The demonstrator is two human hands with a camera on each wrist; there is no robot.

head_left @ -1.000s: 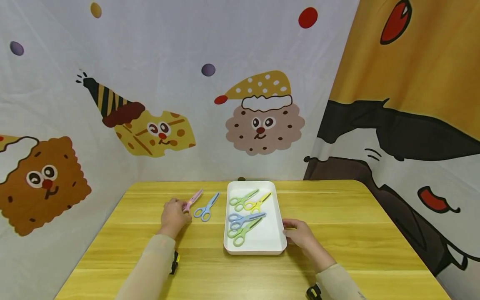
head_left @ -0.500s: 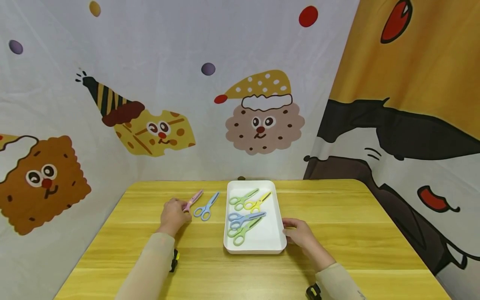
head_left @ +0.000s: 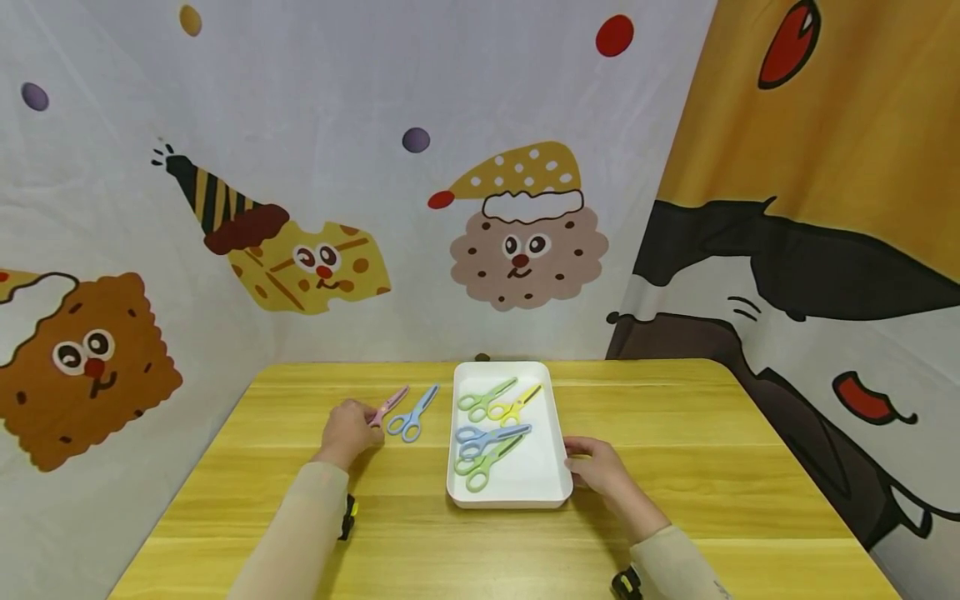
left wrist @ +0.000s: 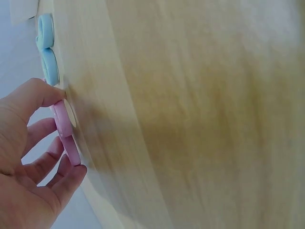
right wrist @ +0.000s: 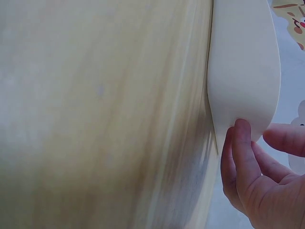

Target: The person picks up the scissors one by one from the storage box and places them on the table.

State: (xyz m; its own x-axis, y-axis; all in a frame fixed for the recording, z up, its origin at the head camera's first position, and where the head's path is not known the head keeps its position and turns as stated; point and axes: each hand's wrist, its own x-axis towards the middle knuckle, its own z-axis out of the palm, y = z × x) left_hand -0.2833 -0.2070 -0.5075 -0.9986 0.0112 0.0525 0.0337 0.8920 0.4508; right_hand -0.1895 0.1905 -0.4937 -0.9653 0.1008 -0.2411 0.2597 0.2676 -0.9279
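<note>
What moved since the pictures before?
The pink scissors in the left hand moved: their tips shifted slightly toward the person and the blue scissors beside them. Nothing was newly grabbed or let go. The right hand stayed at the white tray.

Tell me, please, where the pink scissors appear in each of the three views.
Head: the pink scissors lie left of centre, beside the blue scissors on the wooden tabletop, held by the left hand.
Left wrist: near the left edge, the pink handles show below the blue handles.
Right wrist: not in it.
Shared landmark: the wooden tabletop, visible in all three.
</note>
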